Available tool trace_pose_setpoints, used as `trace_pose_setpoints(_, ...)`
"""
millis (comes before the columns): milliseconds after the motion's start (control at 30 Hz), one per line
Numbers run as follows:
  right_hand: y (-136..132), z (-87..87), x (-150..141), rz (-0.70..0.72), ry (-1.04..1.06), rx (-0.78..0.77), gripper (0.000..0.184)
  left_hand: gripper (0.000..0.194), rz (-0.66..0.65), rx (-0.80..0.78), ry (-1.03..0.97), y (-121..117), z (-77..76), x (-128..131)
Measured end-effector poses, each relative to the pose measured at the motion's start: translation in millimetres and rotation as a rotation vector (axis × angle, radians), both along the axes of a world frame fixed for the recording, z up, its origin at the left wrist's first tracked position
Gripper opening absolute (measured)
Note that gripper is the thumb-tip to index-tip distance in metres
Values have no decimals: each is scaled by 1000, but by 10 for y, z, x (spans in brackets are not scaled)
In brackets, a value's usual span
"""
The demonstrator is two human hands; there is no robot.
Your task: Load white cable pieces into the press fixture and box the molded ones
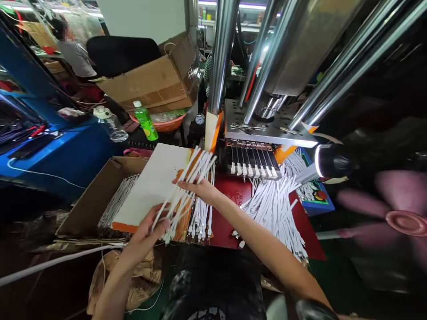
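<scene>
A loose bundle of thin white cables (179, 205) with small connector ends is held between my two hands. My left hand (155, 226) has its fingers curled round the lower part of it, near the connectors. Higher up, my right hand (202, 190) grips the same bundle, its thumb and fingers closed over it. Beside and partly under my right arm, more white cables (201, 222) lie on the table with their ends toward me. A larger pile of white cables (273, 220) spreads over the red surface (230, 189) to the right.
A press plate (267, 126) hangs above a black fixture (251, 160) holding a row of white connectors. On the left, a white board (150, 182) leans over a cardboard box (88, 195) of cables. A pink fan (405, 222) stands right; a green bottle (146, 121) stands behind.
</scene>
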State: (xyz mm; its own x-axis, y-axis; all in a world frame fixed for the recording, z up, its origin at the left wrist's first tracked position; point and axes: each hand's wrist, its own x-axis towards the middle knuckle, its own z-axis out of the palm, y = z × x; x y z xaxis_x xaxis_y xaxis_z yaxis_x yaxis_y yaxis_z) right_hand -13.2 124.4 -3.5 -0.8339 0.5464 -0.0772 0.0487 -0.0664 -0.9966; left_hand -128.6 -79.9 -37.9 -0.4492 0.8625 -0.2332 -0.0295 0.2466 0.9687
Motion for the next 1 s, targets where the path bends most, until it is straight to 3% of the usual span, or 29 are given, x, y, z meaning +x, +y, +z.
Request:
trace_pose_setpoints(100,281,72,-417,-6,-155,135,33,75,210,36,49,127,-126,-100)
trace_pose_setpoints(200,333,100,-210,-122,-274,248,31,82,234,-50,102,207,-173,-112)
trace_pose_setpoints(300,-17,-30,485,-226,-398,414,27,80,204,-119,304,162,-133,2)
trace_pose_setpoints(367,-419,-206,938,-196,-538,711,18,73,206,-94,478,104,-62,140)
trace_pose_setpoints(433,-798,-406,1203,-204,-655,860,10,57,179,-14,524,46,16,301)
trace_pose_setpoints(500,-1032,-568,1263,-247,-750,909,5,41,80,32,437,-17,72,465)
trace_pose_setpoints(600,-1100,-604,1222,-291,-783,847,7,36,-88,-48,184,-125,75,701)
trace_pose_setpoints(700,-1101,-346,1380,-264,-674,643,12,52,-188,-150,-195,-173,15,930)
trace_pose_setpoints(800,-1215,2,1780,-50,-610,310,15,65,-170,-126,-637,-78,-35,1152)
trace_pose_setpoints(867,-1300,115,2077,80,-659,141,11,48,-130,-84,-802,31,-50,1277)
trace_pose_setpoints(933,-1349,58,2321,7,-729,59,13,30,-151,-65,-805,122,-58,1366)
trace_pose_setpoints(1000,-1370,-149,2467,-235,-709,-56,34,28,-260,-86,-669,171,-67,1419)
